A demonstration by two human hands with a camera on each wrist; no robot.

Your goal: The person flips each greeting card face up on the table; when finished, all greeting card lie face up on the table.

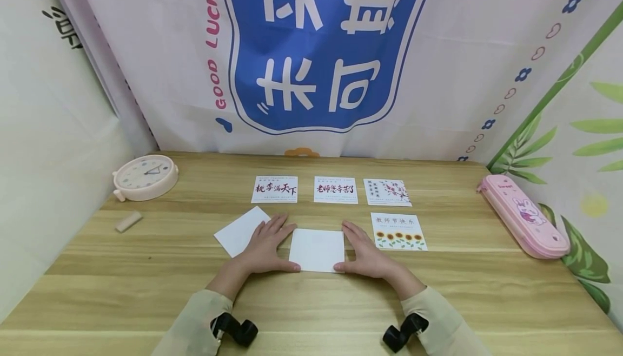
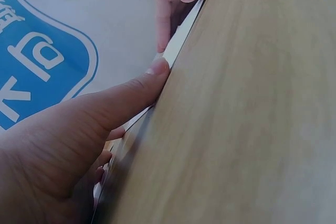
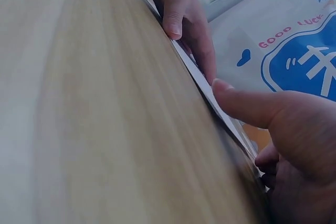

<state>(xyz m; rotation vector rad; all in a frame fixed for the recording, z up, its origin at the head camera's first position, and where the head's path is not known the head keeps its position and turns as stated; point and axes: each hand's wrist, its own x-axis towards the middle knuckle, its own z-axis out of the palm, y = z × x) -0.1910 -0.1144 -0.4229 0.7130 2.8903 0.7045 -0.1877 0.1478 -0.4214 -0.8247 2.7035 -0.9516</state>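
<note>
In the head view, a blank white card (image 1: 317,250) lies between the two hands near the middle of the table. My left hand (image 1: 265,245) is spread at its left side, thumb at the lower left corner and index finger near the upper left. The other fingers lie over a second blank white card (image 1: 239,232), which is tilted. At the right side, my right hand (image 1: 365,253) touches the edge with its thumb and forefingers. Low wrist views show the left thumb (image 2: 149,74) and right thumb (image 3: 231,95) against the thin white edge.
Behind stand three printed cards in a row: left (image 1: 274,189), middle (image 1: 336,190), right (image 1: 388,192). A sunflower card (image 1: 399,231) lies beside the right hand. A pink clock (image 1: 146,177) and beige block (image 1: 128,221) are left; a pink pencil case (image 1: 523,215) is right.
</note>
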